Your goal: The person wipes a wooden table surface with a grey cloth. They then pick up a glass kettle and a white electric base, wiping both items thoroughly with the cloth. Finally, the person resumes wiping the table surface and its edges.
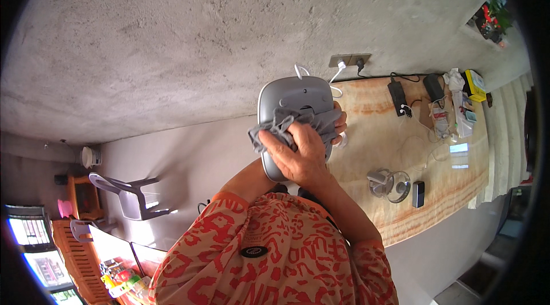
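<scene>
A grey plastic appliance (296, 90) with a pale rim is tilted up in front of my body, its flat face with small round feet towards me. From below, my left hand (340, 123) grips it; the forearm passes behind and the fingertips curl over the right edge. A crumpled grey cloth (279, 126) lies across the middle of that face. Bunched in the fingers of my right hand (300, 150), the cloth presses on the surface. Part of the appliance is hidden under the cloth and hand. A white cable (301, 69) loops out behind its top edge.
To the right, a glossy stone-patterned table (365, 133) bears headphones (389, 185), a black handheld device (418, 194), power adapters (398, 98), cables and a yellow box (475, 86). A wall socket (350, 60) holds two plugs. A plastic chair (131, 202) stands at left.
</scene>
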Motion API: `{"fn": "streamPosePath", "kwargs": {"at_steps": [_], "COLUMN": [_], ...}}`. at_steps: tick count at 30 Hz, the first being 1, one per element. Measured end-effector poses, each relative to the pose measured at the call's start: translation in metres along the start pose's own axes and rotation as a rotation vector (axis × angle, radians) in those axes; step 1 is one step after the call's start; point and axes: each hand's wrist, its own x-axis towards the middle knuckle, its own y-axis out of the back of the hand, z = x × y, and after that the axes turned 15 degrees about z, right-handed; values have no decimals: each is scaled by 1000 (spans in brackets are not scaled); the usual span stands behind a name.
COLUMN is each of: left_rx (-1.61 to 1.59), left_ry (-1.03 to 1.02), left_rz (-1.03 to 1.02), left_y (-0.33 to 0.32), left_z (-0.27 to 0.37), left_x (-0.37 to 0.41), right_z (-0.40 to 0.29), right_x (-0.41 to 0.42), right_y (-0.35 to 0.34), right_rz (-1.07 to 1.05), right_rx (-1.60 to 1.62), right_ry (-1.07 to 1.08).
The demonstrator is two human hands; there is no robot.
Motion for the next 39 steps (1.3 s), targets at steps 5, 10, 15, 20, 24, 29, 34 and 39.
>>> {"fn": "streamPosePath", "kwargs": {"at_steps": [5,10,15,20,24,29,34,39], "left_rx": [72,27,-114,-53,-58,74,100,110], "left_ry": [-31,-20,-129,-158,-178,-47,-39,2], "left_rz": [-58,161,420,103,-159,-205,-189,75], "left_y": [3,-60,-61,-29,-6,-6,-24,-45], "left_z": [11,9,-1,3,5,27,23,20], "left_x": [0,-24,-37,-21,-3,-5,-17,-43], "right_z": [-20,-17,0,16,3,-17,-29,6], "right_x": [-20,-33,-31,-35,-47,-63,-66,-45], "right_y": [15,14,20,28,29,35,51,61], "right_rz": [-155,-30,51,23,-54,-57,-161,58], "right_rx": [85,-29,-276,-426,-444,-328,-108,-144], "right_ry": [44,13,-242,-372,-403,-330,-276,-535]}}
